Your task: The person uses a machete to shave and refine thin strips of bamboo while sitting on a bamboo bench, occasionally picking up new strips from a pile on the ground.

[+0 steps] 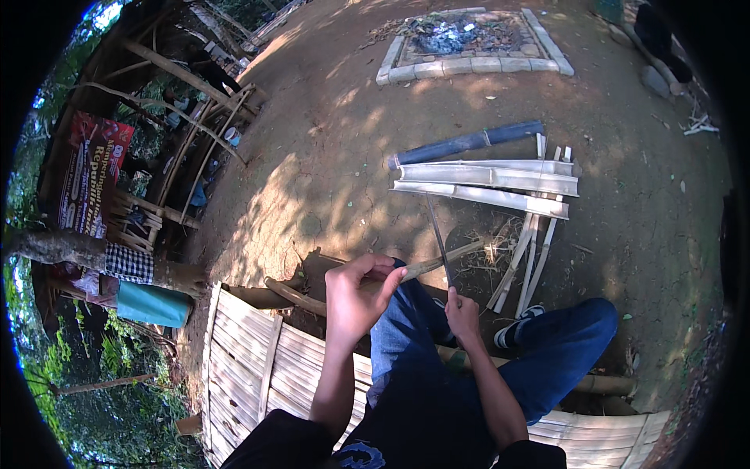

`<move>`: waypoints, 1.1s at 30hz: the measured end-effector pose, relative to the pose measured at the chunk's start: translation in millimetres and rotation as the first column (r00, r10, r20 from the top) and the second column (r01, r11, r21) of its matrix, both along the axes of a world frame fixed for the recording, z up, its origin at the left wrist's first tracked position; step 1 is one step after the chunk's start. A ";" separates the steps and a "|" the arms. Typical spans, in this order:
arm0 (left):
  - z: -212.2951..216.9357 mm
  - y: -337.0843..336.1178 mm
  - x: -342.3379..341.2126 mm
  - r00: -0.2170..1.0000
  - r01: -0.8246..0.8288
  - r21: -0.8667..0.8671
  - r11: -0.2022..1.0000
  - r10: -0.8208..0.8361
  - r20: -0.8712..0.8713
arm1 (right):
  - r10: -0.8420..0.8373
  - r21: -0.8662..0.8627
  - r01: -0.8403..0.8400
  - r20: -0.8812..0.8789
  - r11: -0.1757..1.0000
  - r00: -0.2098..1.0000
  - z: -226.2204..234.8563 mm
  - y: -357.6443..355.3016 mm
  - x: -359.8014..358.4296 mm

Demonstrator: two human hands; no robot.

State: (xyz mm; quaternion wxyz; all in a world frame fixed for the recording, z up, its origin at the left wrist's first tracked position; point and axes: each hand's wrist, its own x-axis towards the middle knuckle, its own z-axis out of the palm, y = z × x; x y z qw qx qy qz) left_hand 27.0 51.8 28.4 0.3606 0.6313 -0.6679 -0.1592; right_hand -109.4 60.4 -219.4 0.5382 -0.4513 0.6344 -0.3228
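My left hand (358, 295) is closed around one end of a short bamboo strip (461, 252), which points to the right over my knee. My right hand (462, 316) grips a long, dark-bladed knife (437, 227), its handle hidden in my fingers. The blade points away from me and crosses the strip near its middle; whether its edge bites into the strip I cannot tell. Beyond the strip lie pale split bamboo halves (484, 173) and a dark whole bamboo pole (469, 142). Narrow bamboo slats (525, 266) lie under the halves' right end.
I sit on a bamboo-slat bench (246, 344). Thin shavings (494, 248) lie on the dirt ground. A brick-edged fire pit (476, 67) with ash is at the far side. To the left stand a wooden shelter, a red banner (94, 176) and a tree trunk (55, 246).
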 end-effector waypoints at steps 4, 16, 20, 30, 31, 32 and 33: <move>-10.3 6.8 -2.7 0.989 -0.040 -0.032 0.999 0.035 -0.145 | 0.092 -0.320 -0.041 0.144 0.946 0.985 19.1 13.7 11.2; -7.6 -3.5 14.9 0.983 -0.161 -0.006 0.987 0.160 -0.086 | 0.051 -0.219 -0.022 0.124 0.975 0.991 9.9 16.5 19.0; -8.9 -4.4 -1.0 0.990 -0.072 0.022 0.997 0.074 -0.118 | 0.138 -0.458 -0.073 0.109 0.886 0.984 11.3 14.2 14.0; -24.8 -11.2 46.6 0.929 -0.183 -0.016 0.983 0.168 -0.329 | 0.181 -0.391 -0.123 0.114 0.912 0.977 56.6 29.3 41.5; -26.7 -5.2 38.5 0.918 -0.186 -0.035 0.982 0.161 -0.363 | 0.194 -0.430 -0.130 0.110 0.894 0.975 61.0 34.2 42.1; -24.4 -0.5 27.0 0.919 -0.186 -0.057 0.981 0.153 -0.364 | 0.162 -0.475 -0.094 0.105 0.875 0.981 60.8 35.1 41.7; -24.9 3.0 16.5 0.923 -0.192 -0.075 0.978 0.154 -0.353 | 0.128 -0.519 -0.060 0.097 0.853 0.987 58.5 33.2 40.2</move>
